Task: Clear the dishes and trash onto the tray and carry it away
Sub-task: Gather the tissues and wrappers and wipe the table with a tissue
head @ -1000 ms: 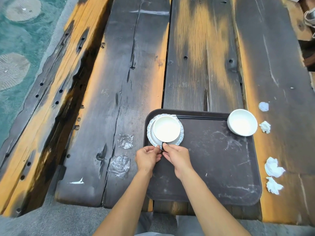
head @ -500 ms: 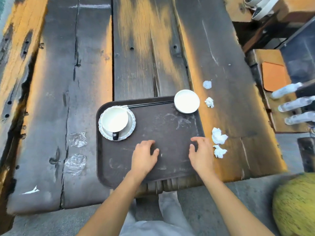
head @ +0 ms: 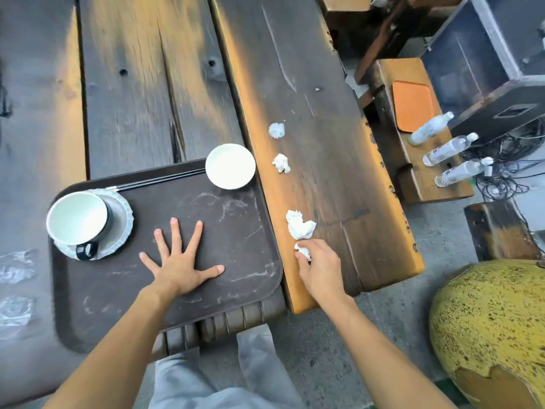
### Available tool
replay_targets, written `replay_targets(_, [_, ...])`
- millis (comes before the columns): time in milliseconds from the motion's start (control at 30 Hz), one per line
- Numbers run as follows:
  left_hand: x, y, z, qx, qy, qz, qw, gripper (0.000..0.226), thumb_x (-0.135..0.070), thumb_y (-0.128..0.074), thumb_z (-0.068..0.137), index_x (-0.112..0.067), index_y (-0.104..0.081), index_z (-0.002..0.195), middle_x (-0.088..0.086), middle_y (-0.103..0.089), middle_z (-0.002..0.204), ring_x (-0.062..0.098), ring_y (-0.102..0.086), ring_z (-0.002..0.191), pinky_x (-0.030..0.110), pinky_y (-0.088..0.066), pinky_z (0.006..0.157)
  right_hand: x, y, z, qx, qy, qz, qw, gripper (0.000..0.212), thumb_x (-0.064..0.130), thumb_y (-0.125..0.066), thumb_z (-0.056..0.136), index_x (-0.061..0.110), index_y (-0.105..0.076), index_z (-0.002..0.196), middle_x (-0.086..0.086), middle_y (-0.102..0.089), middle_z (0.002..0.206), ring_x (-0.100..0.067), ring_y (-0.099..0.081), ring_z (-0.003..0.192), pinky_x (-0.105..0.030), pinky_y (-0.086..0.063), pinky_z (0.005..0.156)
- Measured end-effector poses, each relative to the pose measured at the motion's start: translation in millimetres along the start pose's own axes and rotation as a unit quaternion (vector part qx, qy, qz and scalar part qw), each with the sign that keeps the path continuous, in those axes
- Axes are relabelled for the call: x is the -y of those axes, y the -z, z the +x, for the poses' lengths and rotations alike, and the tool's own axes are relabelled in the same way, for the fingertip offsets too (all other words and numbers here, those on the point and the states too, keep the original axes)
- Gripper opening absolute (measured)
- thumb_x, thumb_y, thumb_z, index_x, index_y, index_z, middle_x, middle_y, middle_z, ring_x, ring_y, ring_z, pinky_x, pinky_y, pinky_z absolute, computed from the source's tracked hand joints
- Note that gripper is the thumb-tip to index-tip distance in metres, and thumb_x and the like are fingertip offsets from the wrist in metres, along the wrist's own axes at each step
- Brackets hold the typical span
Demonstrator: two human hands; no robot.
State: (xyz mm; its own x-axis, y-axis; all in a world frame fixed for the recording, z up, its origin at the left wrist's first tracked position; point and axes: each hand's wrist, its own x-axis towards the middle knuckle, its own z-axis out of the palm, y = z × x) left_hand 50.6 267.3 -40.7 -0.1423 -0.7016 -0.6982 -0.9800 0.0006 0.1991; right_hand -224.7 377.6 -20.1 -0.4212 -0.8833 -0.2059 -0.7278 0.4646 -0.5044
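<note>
A dark brown tray (head: 230, 252) lies on the wooden table's near edge. On its left sits a white cup with a dark handle (head: 77, 221) on a pale saucer (head: 119, 225). A white bowl (head: 230, 166) rests on the tray's far right corner, with black chopsticks (head: 156, 180) along the far rim. My left hand (head: 181, 258) lies flat on the tray, fingers spread. My right hand (head: 320, 265) is closed on the nearest crumpled tissue (head: 303, 251), right of the tray. Three more crumpled tissues lie beyond it: a large one (head: 300, 224), a small one (head: 281, 163) and the farthest (head: 276, 130).
Clear plastic wrappers (head: 16, 265) lie on the table left of the tray. To the right stands a low wooden bench with an orange tray (head: 413, 105) and three water bottles (head: 448, 149). A yellow speckled stool (head: 495, 323) sits at the lower right.
Both hands let go of the cup's handle. My left hand settled flat on the tray. My right hand went right, off the tray, and closed on the nearest tissue. The view swung right.
</note>
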Motion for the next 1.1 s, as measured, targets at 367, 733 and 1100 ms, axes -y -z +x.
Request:
replay_targets(367, [-8.8,2.7,-3.3,0.035,0.013,0.008,0.999,0.12,-0.098,-0.044,0.054,-0.059,0.033,0.137,-0.01,0.061,0.138,0.034,0.048,0.135,0.073,0.017,0.106,5.6,-7.8,43.3,0.092,0.06,-0.092,0.99,0.04,0.013,-0.06,0.094,0.014,-0.061,0.133,-0.01,-0.053,0.141,-0.031,-0.049,0.122,-0.041,-0.048,0.099])
replay_targets(733, [-7.4,2.1,2.7,0.041,0.02,0.013,0.999,0.12,-0.1,-0.04,0.052,-0.059,0.036,0.135,-0.008,0.061,0.137,0.035,0.049,0.134,0.073,0.017,0.106,71.9,1.8,177.3,-0.022,0.079,-0.044,0.996,0.039,0.013,-0.052,0.099,0.018,-0.059,0.137,-0.015,-0.055,0.137,-0.036,-0.057,0.115,-0.041,-0.046,0.094])
replay_targets(1100, [-6.6,1.4,5.3,0.037,0.022,0.019,0.999,0.121,-0.1,-0.039,0.052,-0.057,0.036,0.137,-0.006,0.061,0.138,0.036,0.049,0.134,0.074,0.016,0.106,61.1,-19.2,198.0,0.046,0.092,-0.154,0.983,0.034,0.002,-0.056,0.09,0.013,-0.067,0.12,-0.016,-0.058,0.121,-0.035,-0.053,0.106,-0.035,-0.044,0.081])
